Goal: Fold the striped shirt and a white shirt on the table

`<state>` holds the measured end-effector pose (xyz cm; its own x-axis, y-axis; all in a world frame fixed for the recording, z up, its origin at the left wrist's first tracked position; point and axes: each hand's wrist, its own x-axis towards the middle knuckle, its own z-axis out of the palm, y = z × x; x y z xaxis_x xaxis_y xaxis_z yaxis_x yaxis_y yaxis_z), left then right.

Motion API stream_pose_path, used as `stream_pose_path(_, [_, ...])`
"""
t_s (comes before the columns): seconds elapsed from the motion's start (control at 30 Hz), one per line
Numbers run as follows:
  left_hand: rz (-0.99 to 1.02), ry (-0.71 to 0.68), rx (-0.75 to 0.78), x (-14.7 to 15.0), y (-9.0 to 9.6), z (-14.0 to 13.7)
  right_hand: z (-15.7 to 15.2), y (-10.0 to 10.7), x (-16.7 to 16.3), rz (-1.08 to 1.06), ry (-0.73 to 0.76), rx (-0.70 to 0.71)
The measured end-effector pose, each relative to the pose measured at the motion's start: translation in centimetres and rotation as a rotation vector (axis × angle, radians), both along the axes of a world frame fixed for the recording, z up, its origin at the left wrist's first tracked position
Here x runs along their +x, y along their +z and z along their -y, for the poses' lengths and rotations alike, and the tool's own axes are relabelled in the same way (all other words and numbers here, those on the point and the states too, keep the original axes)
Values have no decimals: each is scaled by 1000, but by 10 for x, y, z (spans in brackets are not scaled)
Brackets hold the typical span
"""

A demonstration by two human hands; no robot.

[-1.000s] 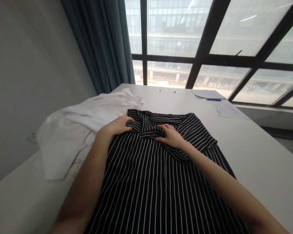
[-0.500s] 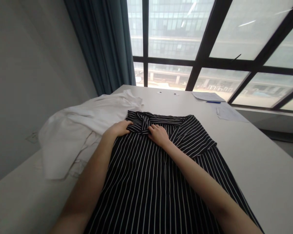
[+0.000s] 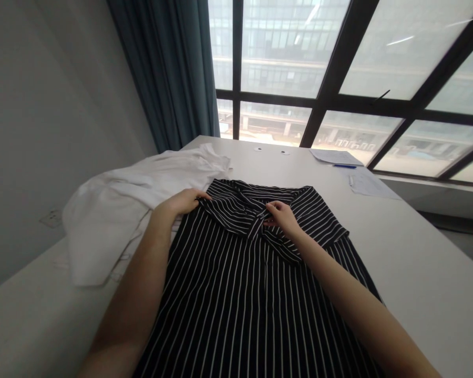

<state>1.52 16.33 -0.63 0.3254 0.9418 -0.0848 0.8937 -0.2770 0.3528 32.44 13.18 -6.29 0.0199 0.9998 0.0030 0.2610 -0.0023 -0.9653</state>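
Both my arms reach forward over the worktop (image 3: 425, 283), the left one angled up from the lower left, the right one slanting in from the lower right. My left hand (image 3: 185, 202) is bent at the wrist, palm down, its fingers pinching the dark cloth at the upper left edge of the striped garment (image 3: 236, 294); my right hand (image 3: 283, 218) is near the middle of its top part, thumb and forefinger closed on a bunched bit of folded cloth. The garment lies in front of me, black with thin white stripes, running lengthwise down the body and slanting across the folded pieces on top. The left flap (image 3: 228, 212) is rumpled between my hands; the right flap (image 3: 319, 215) lies flatter, folded into a broad angular shape. A white cloth (image 3: 114, 210) sits in soft, loose folds to the left. The worktop is smooth and pale, with papers (image 3: 335, 156) and a blue pen (image 3: 344, 166) toward its far right. Beyond are dark-framed windows (image 3: 287, 42) and a blue pleated curtain (image 3: 173, 68), with a plain wall (image 3: 35, 131) on the left.
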Motion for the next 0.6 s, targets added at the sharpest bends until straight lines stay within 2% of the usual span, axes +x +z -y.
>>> stream_pose_path(0.13, [48,-24,-75,0,5,5,10,-5,12,-20,32,-44])
stream_pose_path(0.23, [-4,-20,-92,6,8,7,17,-7,20,36,56,-46])
stream_pose_path(0.43, [-214,59,91,35,12,8,26,-11,33,250,88,87])
stream_pose_path(0.6, [-204,-23,224,72,-3,12,30,-21,35,329,108,154])
